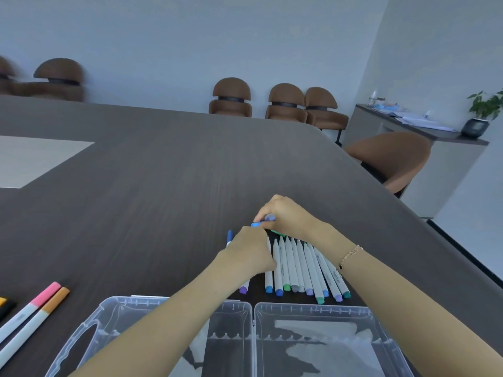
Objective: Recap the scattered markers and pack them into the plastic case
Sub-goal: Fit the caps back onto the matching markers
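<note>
A row of several white markers [296, 268] with blue, green, grey and purple end caps lies on the dark table [163, 172], tips pointing away. My left hand [249, 251] curls over the row's left end, fingers around a marker. My right hand [285, 216] reaches over the far tips, pinching loose caps, a grey-blue cap [270, 218] and a blue cap [257, 225]. One blue-capped marker [229, 238] lies just left of my left hand. The clear plastic case [254, 317] lies open at the near edge, under my forearms.
A pink-capped marker [35, 304] and an orange-capped marker [40, 317] lie at the near left, beside dark and yellow ones at the frame edge. Brown chairs [231, 97] stand beyond the table. A sideboard with a potted plant [483, 112] is at the far right.
</note>
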The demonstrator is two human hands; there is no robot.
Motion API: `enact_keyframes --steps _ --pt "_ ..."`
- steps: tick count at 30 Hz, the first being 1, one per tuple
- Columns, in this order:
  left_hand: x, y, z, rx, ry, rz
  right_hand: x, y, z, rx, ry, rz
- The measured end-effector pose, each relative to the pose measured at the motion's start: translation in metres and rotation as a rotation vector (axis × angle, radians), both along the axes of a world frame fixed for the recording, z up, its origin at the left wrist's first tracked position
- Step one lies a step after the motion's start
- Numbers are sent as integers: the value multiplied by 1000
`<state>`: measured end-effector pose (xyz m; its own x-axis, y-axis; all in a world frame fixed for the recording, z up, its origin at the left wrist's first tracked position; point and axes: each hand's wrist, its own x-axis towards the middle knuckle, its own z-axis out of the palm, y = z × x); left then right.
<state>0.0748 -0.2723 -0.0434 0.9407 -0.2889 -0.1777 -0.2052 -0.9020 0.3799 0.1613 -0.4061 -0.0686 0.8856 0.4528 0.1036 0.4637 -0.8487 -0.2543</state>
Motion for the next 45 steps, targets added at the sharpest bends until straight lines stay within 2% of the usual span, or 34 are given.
enact_keyframes --steps 4,12,17,23,27,32,37,45 --pt "3 2 -1 -7 10 15 -2 -2 0 61 19 -35" --pt "4 3 -3 -12 66 20 -22 -15 18 467 91 -122" --pt "11 16 3 -140 208 53 -31 -26 32 618 208 -159" --pt "6 28 16 -294 214 45 -42 -33 30 1023 444 -273" --pt "4 32 19 -476 318 53 -50 -33 29 1289 568 -299" --pt "0 36 21 -570 401 63 -47 -41 30 1099 467 -317" --pt "-2 35 21 -639 446 73 -43 -42 32 1099 453 -320" --pt "-3 35 20 -610 459 68 -47 -34 32 1001 388 -272"
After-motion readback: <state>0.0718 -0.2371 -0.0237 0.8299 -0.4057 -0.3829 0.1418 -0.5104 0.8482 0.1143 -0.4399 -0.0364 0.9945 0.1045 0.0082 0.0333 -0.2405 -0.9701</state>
